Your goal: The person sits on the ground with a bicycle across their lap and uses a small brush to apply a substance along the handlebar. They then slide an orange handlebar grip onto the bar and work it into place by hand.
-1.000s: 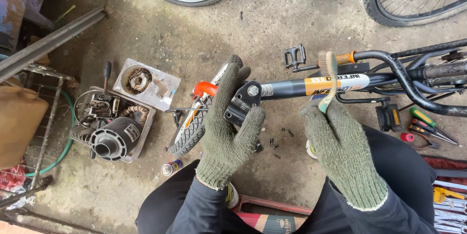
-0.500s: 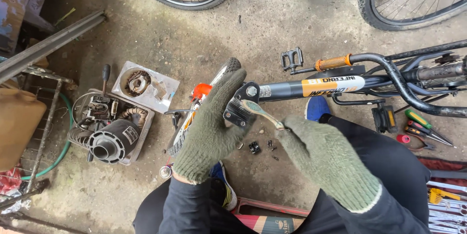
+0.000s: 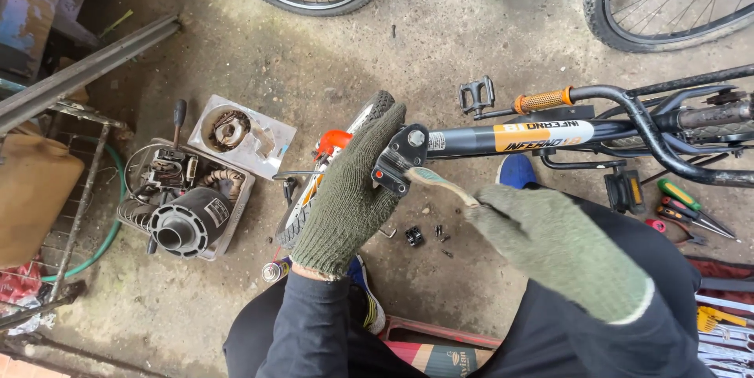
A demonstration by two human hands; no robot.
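Over the concrete floor, left hand (image 3: pixel 349 189) gripping black bike frame (image 3: pixel 463 141); right hand (image 3: pixel 561 248) closed on a brush handle (image 3: pixel 440 184)

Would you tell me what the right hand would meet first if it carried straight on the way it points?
Probably the black bracket at the bike frame's end: the right hand aims its tool up-left at it, though depth is unclear.

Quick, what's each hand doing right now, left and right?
Left hand: closed around the black bracket at the end of the bike frame.
Right hand: closed on a thin tool whose tip meets that bracket.
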